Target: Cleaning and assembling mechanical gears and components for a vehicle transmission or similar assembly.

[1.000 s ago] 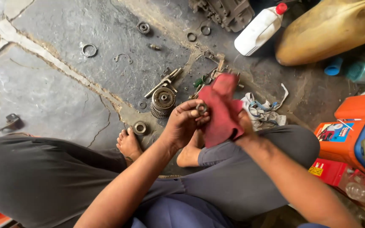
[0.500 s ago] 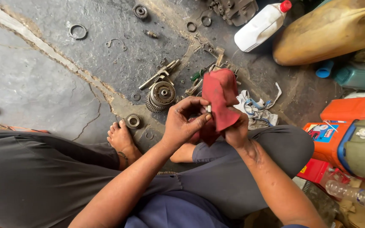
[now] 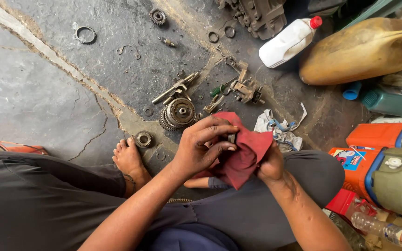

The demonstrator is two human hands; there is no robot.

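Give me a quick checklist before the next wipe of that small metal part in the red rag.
1. Part held: ok. The left hand pinches the small metal part in its fingers.
2. Rag backed up: ok. The right hand holds the red rag from behind.
3. Part's cleanliness: cannot tell, mostly hidden by fingers and rag.
4. Nearby parts out of the way: ok. The clutch assembly and small gear lie on the floor, apart from the hands.
5. Bare foot beside the small gear: not ok, very close.
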